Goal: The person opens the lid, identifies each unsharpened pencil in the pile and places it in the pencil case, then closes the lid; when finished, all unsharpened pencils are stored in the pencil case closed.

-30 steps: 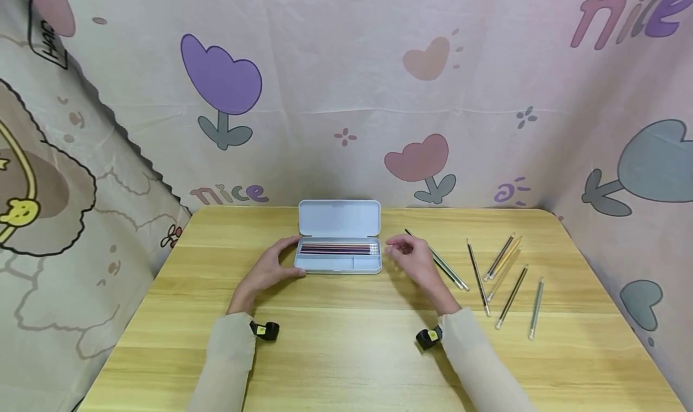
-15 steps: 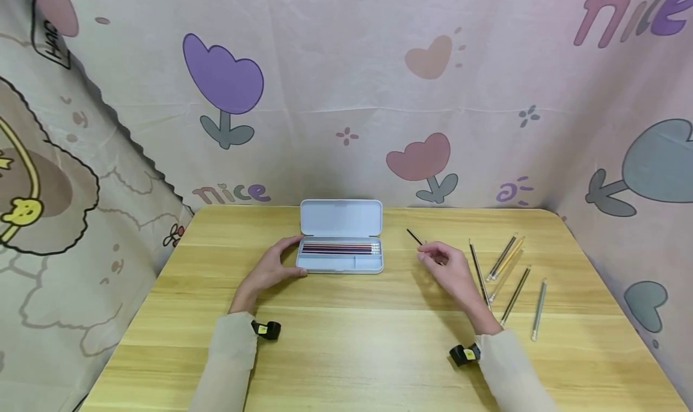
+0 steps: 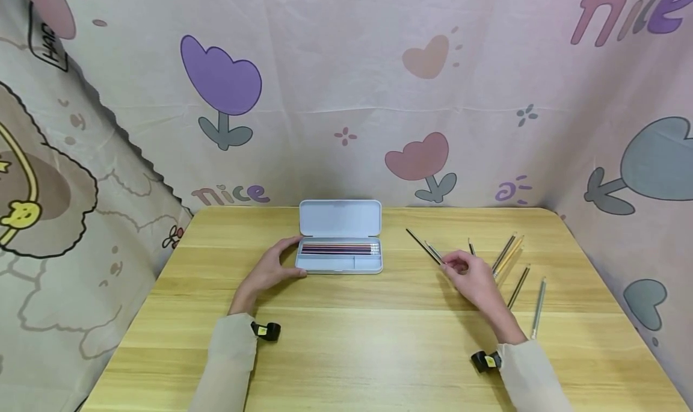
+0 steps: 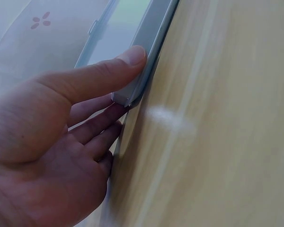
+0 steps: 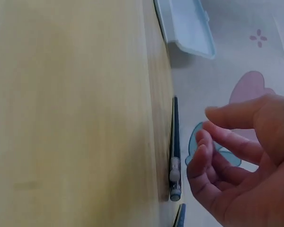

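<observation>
A pale blue pencil case (image 3: 326, 264) lies on the table with its lid (image 3: 340, 218) raised. Several dark red and purple pencils (image 3: 335, 249) fill its back compartment. My left hand (image 3: 267, 269) holds the case at its left end. The left wrist view has the thumb (image 4: 132, 56) on the front edge and fingers round the end. My right hand (image 3: 476, 282) hovers above two dark pencils (image 3: 419, 242), whose lower ends it hides in the head view. In the right wrist view, its thumb and loosely bent fingers hold nothing beside those pencils (image 5: 175, 142).
To the right lie several loose pencils, among them a yellow one (image 3: 511, 252), a dark one (image 3: 520, 284) and a grey one (image 3: 539, 307). The right hand and forearm partly cover some. A patterned cloth (image 3: 325, 87) hangs behind the wooden table (image 3: 346, 346).
My right hand has moved from beside the pencil case's right end rightward and nearer to me, over the two dark pencils. The left hand stays on the case.
</observation>
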### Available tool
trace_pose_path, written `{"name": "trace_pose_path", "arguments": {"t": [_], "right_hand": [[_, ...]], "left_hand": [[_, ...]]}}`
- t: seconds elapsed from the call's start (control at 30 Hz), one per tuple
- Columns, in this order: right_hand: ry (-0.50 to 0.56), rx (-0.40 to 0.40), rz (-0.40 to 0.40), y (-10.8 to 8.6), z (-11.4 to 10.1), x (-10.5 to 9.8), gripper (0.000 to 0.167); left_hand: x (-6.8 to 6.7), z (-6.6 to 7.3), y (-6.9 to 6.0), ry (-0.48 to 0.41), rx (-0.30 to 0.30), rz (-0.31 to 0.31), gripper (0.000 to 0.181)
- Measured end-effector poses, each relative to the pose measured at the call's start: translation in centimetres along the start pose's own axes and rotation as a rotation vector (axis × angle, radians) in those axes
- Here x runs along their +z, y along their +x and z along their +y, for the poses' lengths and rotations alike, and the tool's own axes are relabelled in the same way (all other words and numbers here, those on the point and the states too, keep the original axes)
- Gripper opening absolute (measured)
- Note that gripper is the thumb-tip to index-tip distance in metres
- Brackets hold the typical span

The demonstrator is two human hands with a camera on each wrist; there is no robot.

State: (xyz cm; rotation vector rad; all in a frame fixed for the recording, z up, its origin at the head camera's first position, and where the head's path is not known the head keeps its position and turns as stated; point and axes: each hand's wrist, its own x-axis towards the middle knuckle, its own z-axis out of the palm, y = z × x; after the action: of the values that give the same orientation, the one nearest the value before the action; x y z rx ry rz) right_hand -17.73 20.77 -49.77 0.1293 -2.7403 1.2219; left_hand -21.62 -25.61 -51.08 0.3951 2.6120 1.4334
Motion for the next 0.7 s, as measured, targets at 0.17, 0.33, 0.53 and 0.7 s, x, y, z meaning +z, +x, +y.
{"name": "trace_pose_path", "arguments": {"t": [0.17,0.33,0.53,0.7], "right_hand": [[-0.056,-0.012,-0.042,-0.1,0.5,-0.6,0.013],[-0.126,-0.012,-0.076,-0.2,0.9,-1.2,0.011],[-0.179,-0.031,-0.097,-0.3,1.2,-1.5,0.005],[-0.174,-0.019,-0.102,-0.2,1.1,-1.4,0.004]], "left_hand": [[0.1,-0.1,0.0,0.0,0.005,0.001,0.088],[0.0,0.0,0.0,-0.008,0.005,-0.002,0.087],[0.0,0.1,0.0,-0.01,0.001,-0.004,0.088],[0.0,0.0,0.0,-0.012,-0.003,-0.004,0.088]]}}
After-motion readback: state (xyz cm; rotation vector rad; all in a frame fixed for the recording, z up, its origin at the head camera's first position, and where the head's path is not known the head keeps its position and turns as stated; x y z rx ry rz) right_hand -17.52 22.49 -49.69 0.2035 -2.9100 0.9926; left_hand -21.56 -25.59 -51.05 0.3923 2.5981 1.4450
